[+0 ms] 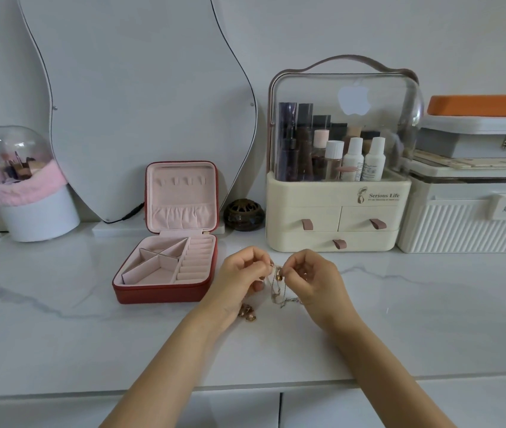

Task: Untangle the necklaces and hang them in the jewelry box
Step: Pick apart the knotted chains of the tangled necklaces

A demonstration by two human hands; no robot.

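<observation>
Head view, with the jewelry box [165,267] as the landmark. It is red outside and pink inside, and it stands open on the white marble-patterned table [60,335], its lid upright showing a row of small hooks and a gathered pocket, its tray divided into compartments and ring rolls.

Just right of the box's front corner, both hands are raised a little above the table, facing each other. The left hand [239,282] has its fingers curled in, thumb and fingertips pinching the top of the tangled necklaces [278,288]. The right hand [316,279] is curled the same way, its fingertips closed on the same knot from the other side. The two pinches nearly meet; neither hand is spread open. From the knot, thin chains hang down between the hands in a loose bunch, the lower end trailing towards the right wrist. Exactly which strand each finger holds is too fine to tell.

Below the left hand, nearer the viewer than the box, a small cluster of rose-gold jewelry [247,312] lies on the table.

Right of the box stands a cream cosmetic organizer [335,217] with a clear dome; behind the box leans a wavy mirror [134,97].
</observation>
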